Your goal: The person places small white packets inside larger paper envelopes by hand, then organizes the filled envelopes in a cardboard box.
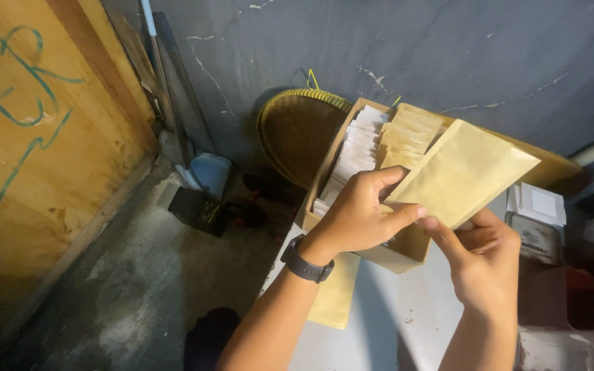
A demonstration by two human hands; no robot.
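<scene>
A tan paper envelope [465, 172] is held up over the table by both hands. My left hand [359, 213], with a dark watch on its wrist, pinches the envelope's lower left edge between thumb and fingers. My right hand [482, 264] grips the bottom edge from below, its fingers touching the left thumb. Behind the hands stands an open cardboard box [407, 251] filled with a row of white envelopes [355, 151] and a row of tan envelopes [407, 137].
Another tan envelope [338, 292] lies on the white table [393, 323] under my left forearm. A woven basket [297, 130] leans on the grey wall. A wooden panel [36, 137], a dustpan [211, 172] and broom handles stand at left.
</scene>
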